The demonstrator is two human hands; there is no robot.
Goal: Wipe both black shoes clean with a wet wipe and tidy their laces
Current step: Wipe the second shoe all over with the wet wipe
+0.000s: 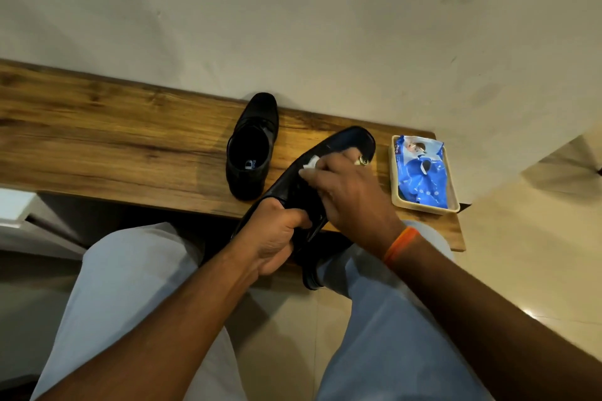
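One black shoe (345, 145) is lifted off the wooden table (114, 140), its toe pointing up and to the right. My left hand (277, 238) grips it at the opening near the heel. Against its upper my right hand (348, 192) presses a crumpled white wet wipe (311, 163), fingers curled round the wipe. The second black shoe (252, 146) stands upright on the table to the left, toe toward the wall, opening facing me. Laces of the held shoe are hidden under my hands.
A blue wet-wipe pack (420, 172) lies in a cream tray (395, 195) at the table's right end. The wall (325, 26) runs just behind the table. My knees in light trousers (130, 286) sit below the table's front edge.
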